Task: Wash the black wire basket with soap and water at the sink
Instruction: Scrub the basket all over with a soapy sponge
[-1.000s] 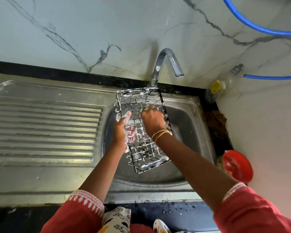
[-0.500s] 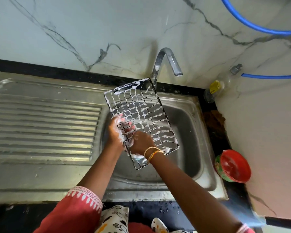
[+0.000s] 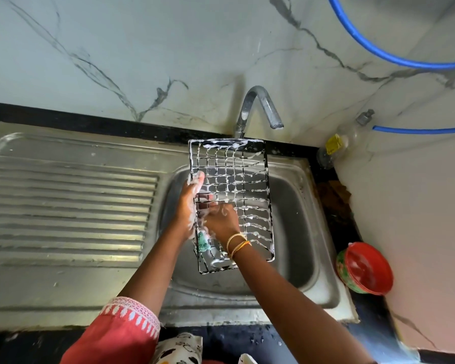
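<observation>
Black wire basket [image 3: 231, 195], streaked with white lather, had swung back from its tilt of half a second before to hang straight over the sink [image 3: 294, 222]. The left hand [image 3: 191, 203] gripped its left rim; the right hand [image 3: 221, 219] clutched a green scrubber [image 3: 202, 241] against the mesh. Soaping looked nearly done; rinsing remained. The dry tap [image 3: 258, 109] overhung the basket's far end, a red lid [image 3: 365, 267] stood aside.

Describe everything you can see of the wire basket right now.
The black wire basket is a shallow rectangular grid of thin dark wires, streaked with white suds. It is held tilted above the sink basin, far end below the tap. The left hand grips its left rim; the right hand scrubs it with a green scrubber.
</observation>
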